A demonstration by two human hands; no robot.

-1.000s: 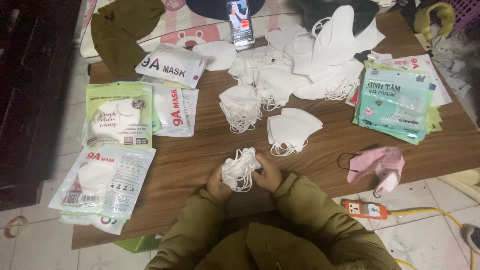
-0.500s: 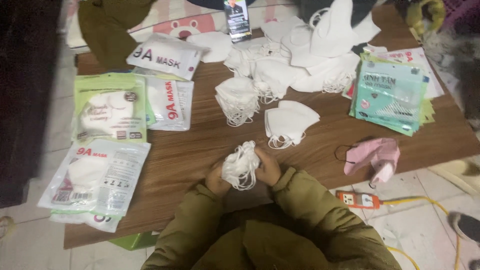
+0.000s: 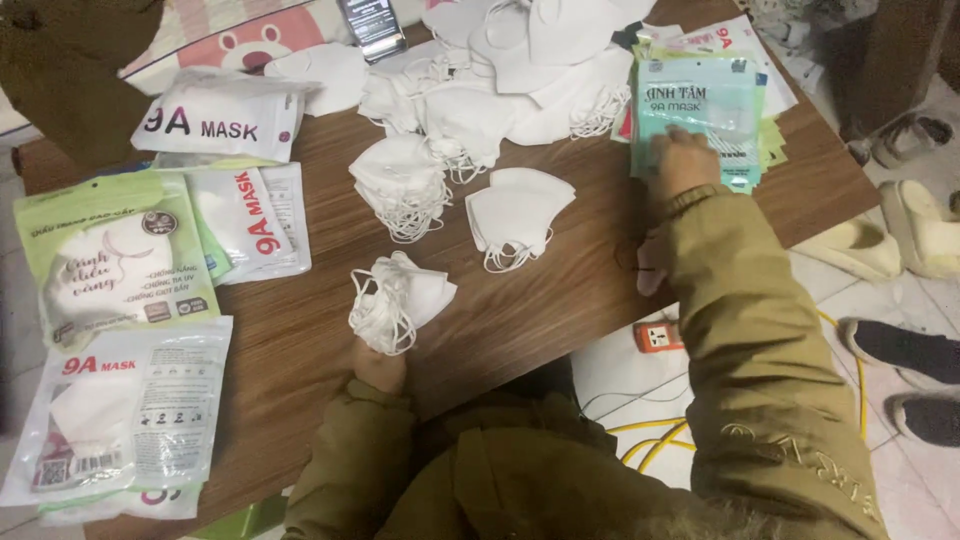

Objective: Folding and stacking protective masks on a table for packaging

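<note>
**White masks in one hand, packets under the other**

Nearest the camera, the left hand point(image 3: 380, 365) grips a bunch of white face masks point(image 3: 398, 300) just above the near edge of the wooden surface point(image 3: 540, 310), its fingers pressed together around the bunch's lower end. Left of it lie sealed mask packs point(image 3: 120, 400). Further out, two small stacks of loose masks point(image 3: 515, 212) sit mid-surface. At the far right, the right hand point(image 3: 682, 160) rests on a stack of teal mask packets point(image 3: 700, 105), fingers spread flat on the top one. Beyond, a loose heap of white masks point(image 3: 500, 75) and a phone point(image 3: 372, 25) lie at the far edge.
</note>
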